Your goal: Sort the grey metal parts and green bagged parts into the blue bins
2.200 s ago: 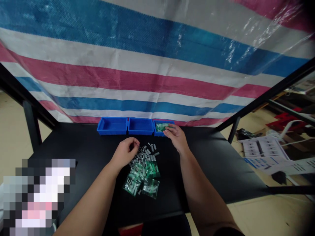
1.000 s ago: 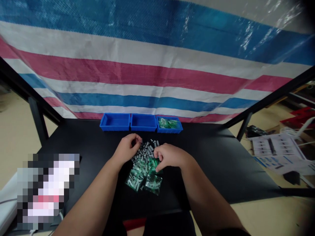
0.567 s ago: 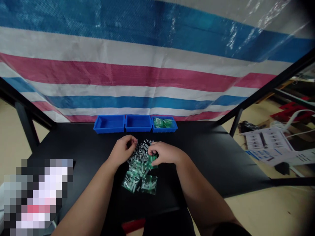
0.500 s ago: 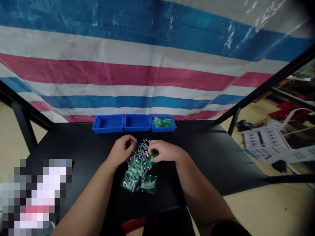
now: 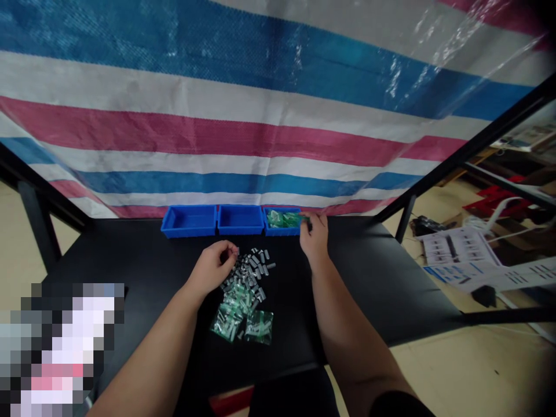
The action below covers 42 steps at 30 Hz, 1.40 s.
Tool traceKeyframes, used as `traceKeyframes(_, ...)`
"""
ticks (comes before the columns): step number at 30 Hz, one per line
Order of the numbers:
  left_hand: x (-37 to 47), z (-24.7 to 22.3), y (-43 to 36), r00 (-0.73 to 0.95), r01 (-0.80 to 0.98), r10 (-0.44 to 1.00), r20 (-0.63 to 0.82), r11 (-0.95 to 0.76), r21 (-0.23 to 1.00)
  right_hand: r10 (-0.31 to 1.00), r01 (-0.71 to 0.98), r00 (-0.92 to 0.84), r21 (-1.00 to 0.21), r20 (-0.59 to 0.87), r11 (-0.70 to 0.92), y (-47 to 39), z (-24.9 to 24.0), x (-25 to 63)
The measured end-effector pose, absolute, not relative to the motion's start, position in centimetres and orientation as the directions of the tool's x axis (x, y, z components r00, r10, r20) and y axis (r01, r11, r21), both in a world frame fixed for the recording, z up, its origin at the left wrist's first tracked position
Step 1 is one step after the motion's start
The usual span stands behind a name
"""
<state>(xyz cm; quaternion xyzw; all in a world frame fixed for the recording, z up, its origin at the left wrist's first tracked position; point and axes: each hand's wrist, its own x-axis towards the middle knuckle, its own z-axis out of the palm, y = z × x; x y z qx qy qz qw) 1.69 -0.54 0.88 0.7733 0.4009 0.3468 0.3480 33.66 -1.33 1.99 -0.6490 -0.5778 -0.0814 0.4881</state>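
Note:
My left hand is closed in a pinch at the upper left edge of a pile of small grey and silver metal parts. What its fingertips hold is too small to make out. My right hand is at the right rim of the right-hand blue bin, its fingers pinching a small green plastic bag above that rim. Inside this bin lie several green bags. Below the loose parts, more green-tinted clear bags overlap, with one bag of parts at the near right.
Two more blue bins, a left one and a middle one, adjoin in a row on the black table. A striped tarp hangs behind. Black frame posts flank the table. Boxes and white panels lie off to the right.
My right hand has moved from the pile up and right to the right-hand bin, carrying a green bag. My left hand remains at the pile. The view has shifted slightly.

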Motion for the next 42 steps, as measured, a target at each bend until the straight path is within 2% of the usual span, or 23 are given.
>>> traceKeyframes(4,1.6,1.0,-0.6,0.429,0.382,0.869,0.247,-0.422,0.822,0.781,0.906,0.242,-0.422,0.575,0.030,-1.4,1.2,33.2)
traceKeyframes(9,1.6,1.0,-0.6,0.421,0.377,0.873,0.244,-0.414,0.828,0.790,0.914,0.282,-0.403,0.544,-0.049,-1.8,1.6,32.4)
traceKeyframes(21,1.5,0.9,-0.7,0.420,0.374,0.872,0.253,-0.420,0.827,0.651,0.928,0.297,-0.372,0.699,-0.024,-1.3,1.2,32.8)
traceKeyframes(26,1.5,1.0,-0.7,0.423,0.368,0.870,0.252,-0.420,0.830,0.681,0.928,0.303,-0.368,0.667,-0.052,-1.1,0.9,32.9)
traceKeyframes(31,1.5,1.1,-0.8,0.422,0.361,0.869,0.259,-0.423,0.831,0.675,0.934,0.272,-0.356,0.686,-0.015,-0.9,1.1,33.4)
traceKeyframes(36,1.6,1.2,-0.8,0.426,0.368,0.867,0.259,-0.427,0.826,0.694,0.905,0.291,-0.425,0.658,0.023,-0.3,0.4,33.7)
traceKeyframes(42,1.5,1.0,-0.7,0.431,0.380,0.868,0.246,-0.422,0.823,0.649,0.883,0.299,-0.460,0.700,0.089,0.1,0.1,33.7)
